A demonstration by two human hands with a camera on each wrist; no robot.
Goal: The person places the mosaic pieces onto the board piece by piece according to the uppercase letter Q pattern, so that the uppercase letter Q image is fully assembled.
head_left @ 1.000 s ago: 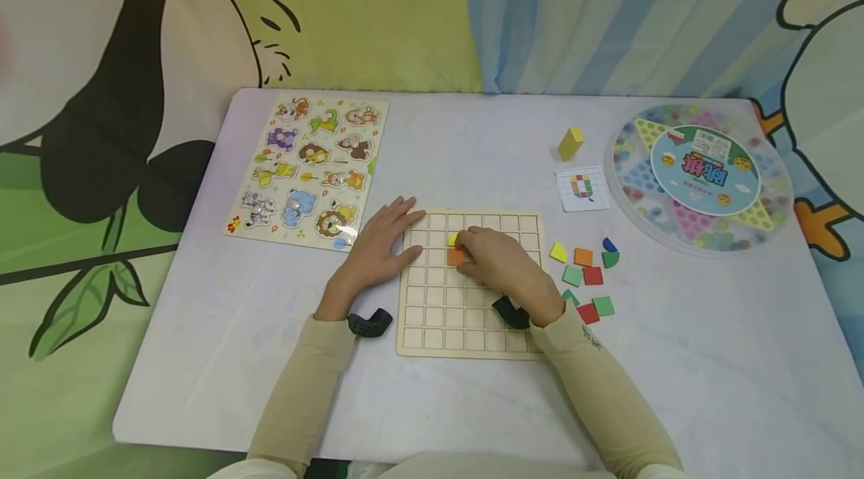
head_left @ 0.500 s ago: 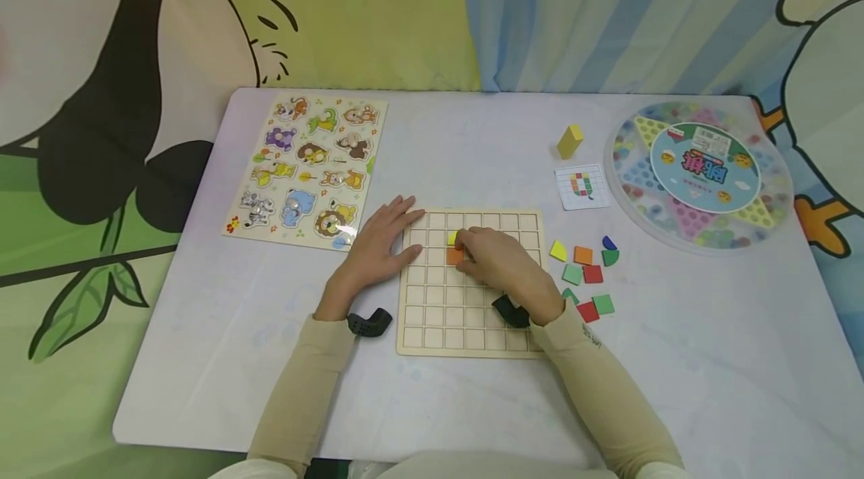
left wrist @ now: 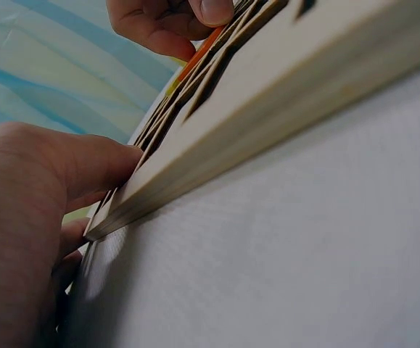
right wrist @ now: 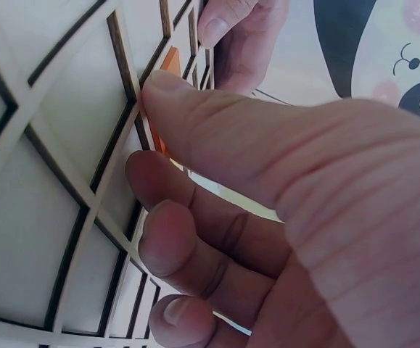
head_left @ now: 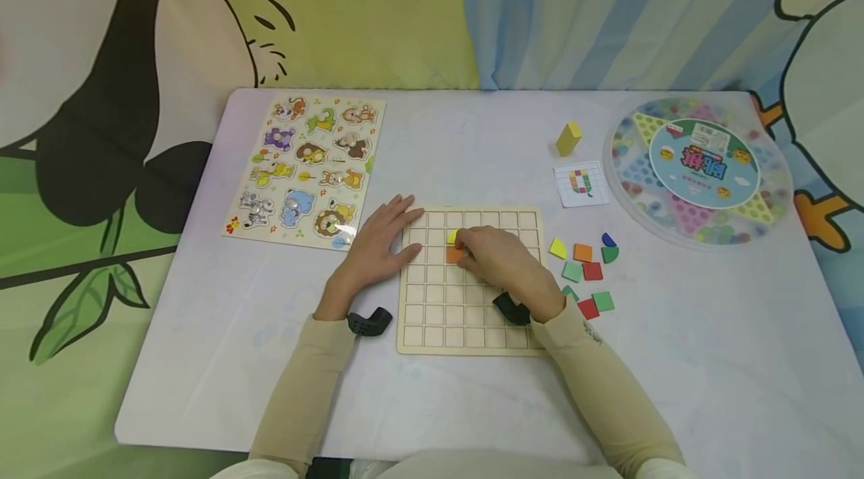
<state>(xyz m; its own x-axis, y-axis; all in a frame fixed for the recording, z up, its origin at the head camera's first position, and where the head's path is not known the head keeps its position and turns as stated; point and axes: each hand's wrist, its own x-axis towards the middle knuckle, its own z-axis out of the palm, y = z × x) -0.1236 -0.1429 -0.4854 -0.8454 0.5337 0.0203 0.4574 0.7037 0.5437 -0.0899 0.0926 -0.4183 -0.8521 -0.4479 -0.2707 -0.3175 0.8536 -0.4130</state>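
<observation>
A wooden grid board lies on the white table. My left hand rests along its upper left edge, fingers extended, and the left wrist view shows the thumb against the board's edge. Over the upper middle cells, my right hand pinches an orange square between thumb and index finger. Just above that square sits a yellow piece, partly covered by the fingers. In the right wrist view, the thumb touches the orange square, with the other fingers curled below.
Loose coloured pieces, including a red square and an orange one, lie right of the board. Behind them are a pattern card, a yellow block and a round game box. An animal puzzle lies at the left.
</observation>
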